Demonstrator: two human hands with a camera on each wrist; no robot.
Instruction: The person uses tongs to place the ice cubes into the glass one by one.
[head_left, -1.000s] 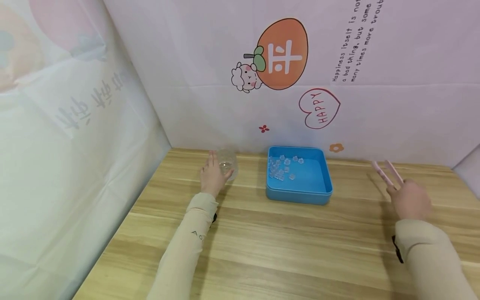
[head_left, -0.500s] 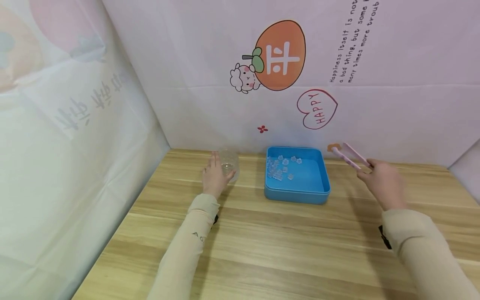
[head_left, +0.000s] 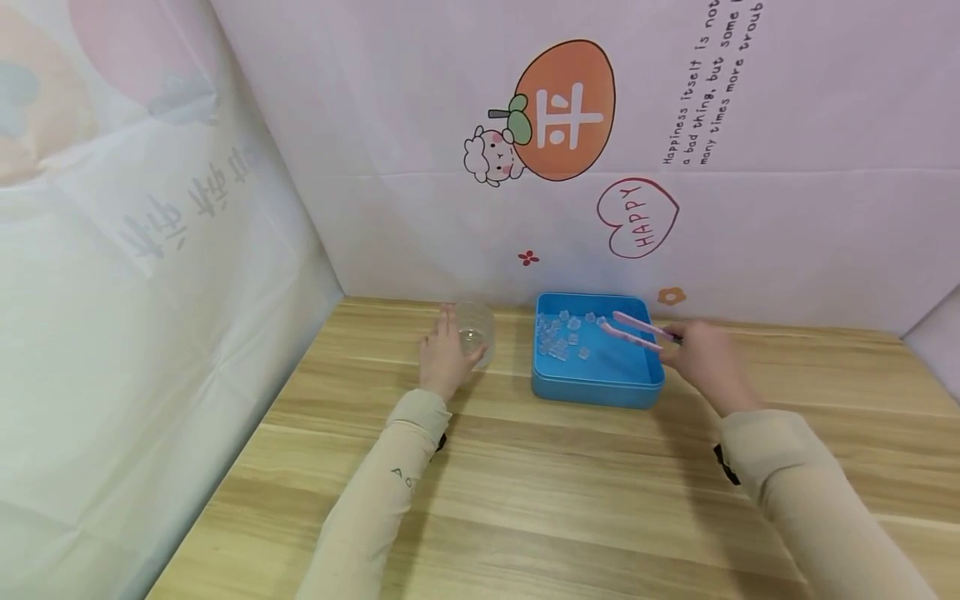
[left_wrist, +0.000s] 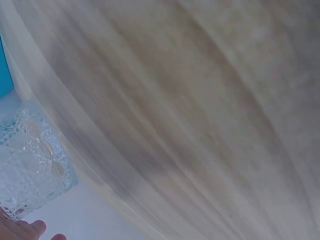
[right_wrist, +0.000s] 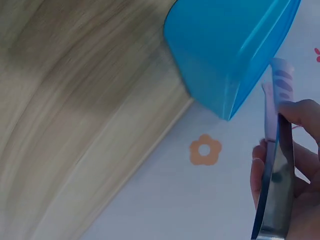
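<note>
My left hand (head_left: 444, 357) grips a clear glass cup (head_left: 476, 327), thumb on its near side; the left wrist view shows the patterned wall of the cup (left_wrist: 35, 160) with fingertips (left_wrist: 37, 227) below it. My right hand (head_left: 707, 367) holds tongs (head_left: 637, 340) with pink ends and a metal handle. The two ends are apart, over the right half of a blue box (head_left: 600, 393). Several small clear flower-shaped pieces (head_left: 555, 343) lie mostly on the box's left side. In the right wrist view, thumb and fingers close round the tongs (right_wrist: 280, 175).
The box stands on a wood-grain table (head_left: 570, 500) near its back edge, to the right of the cup. A white printed sheet (head_left: 405, 125) rises behind the table, and another hangs (head_left: 150, 375) at the left.
My right hand has swung left with the tongs, from the table's right side to above the blue box. My left hand and the glass cup have shifted slightly right.
</note>
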